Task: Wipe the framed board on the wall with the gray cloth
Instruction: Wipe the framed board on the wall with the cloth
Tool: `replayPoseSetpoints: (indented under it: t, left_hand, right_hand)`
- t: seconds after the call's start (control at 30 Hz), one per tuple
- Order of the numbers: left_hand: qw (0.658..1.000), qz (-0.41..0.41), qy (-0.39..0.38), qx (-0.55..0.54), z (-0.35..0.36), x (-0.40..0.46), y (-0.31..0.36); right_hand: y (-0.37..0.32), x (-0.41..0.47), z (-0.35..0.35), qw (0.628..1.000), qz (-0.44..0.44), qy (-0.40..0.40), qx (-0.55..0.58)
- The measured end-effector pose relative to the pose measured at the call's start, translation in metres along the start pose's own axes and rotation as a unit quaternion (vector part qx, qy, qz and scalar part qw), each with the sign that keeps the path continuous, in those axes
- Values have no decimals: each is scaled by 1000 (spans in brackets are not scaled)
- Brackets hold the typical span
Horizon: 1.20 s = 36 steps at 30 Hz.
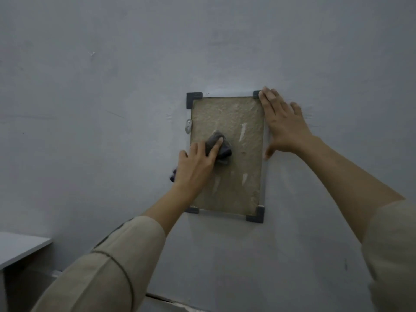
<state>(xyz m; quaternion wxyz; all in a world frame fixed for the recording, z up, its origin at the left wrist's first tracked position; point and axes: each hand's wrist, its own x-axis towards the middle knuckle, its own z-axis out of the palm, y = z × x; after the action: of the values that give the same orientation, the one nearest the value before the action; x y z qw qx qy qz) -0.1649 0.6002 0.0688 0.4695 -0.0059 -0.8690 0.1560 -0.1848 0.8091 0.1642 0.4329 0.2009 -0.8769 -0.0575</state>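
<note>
A framed board (234, 118) with a rough tan face, a thin light frame and dark corner caps hangs on the wall. The bunched gray cloth (225, 152) lies against the board's left middle. My left hand (195, 165) presses the cloth to the board with its fingers laid over it; a tail of cloth sticks out below the wrist at the left. Fingers straight, my right hand (281, 124) lies flat against the board's right edge and the wall, its fingertips at the upper right corner cap.
The pale gray wall (112, 109) fills the view. A small metal bracket (188, 126) is on the frame's left side. The corner of a white tabletop (20, 246) shows at the lower left.
</note>
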Motion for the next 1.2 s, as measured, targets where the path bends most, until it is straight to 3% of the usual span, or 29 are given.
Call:
replayPoseSetpoints:
  t: [0.1,0.17,0.27,0.33,0.4,0.47,0.6,0.67,0.73,0.8,0.87,0.93,1.0,1.1,1.2]
  left_hand:
    - [990,-135,-36,-19,-4,-2,-21]
    - [985,-165,-49,-28,-4,-3,-22]
    - [997,-76,-26,-21,-6,-7,-5]
    - [998,33,30,35,0,-15,5]
    - [993,73,67,58,2,-19,6]
    - [998,35,27,45,3,-17,-1]
    - [988,-150,-44,-10,-3,-10,-14]
    - [984,-172,-40,-30,-2,-8,-10]
    - [992,-114,-21,-45,-3,-11,1]
    - [1000,3,30,-3,3,-21,9]
    - [996,56,56,36,5,-27,7]
    - [999,13,24,30,3,-25,-6]
    - [994,-98,-43,-13,3,-19,-24]
    - [955,-251,-123,-102,6,-22,-46]
    - [937,-282,-90,-184,8,-33,-43]
  right_hand:
    - [1,0,-1,1000,-2,1,2]
    - [1,0,-1,1000,-2,-1,5]
    - [0,0,0,1000,0,-3,6]
    - [0,0,0,1000,0,-3,2]
    - [0,0,-1,1000,1,-4,-1]
    - [0,0,-1,1000,1,-5,-1]
    - [-1,0,-2,1000,3,-3,5]
    - [-2,0,-2,1000,4,-5,5]
    - [-1,0,-1,1000,4,-5,6]
    - [-1,0,-1,1000,3,-7,7]
    - [-1,0,-1,1000,3,-6,8]
    - [-1,0,-1,1000,2,-3,8]
    - [-1,-1,-1,1000,2,1,11]
    - [-1,-1,-1,1000,2,3,10]
    - [-1,1,1,1000,3,-1,10]
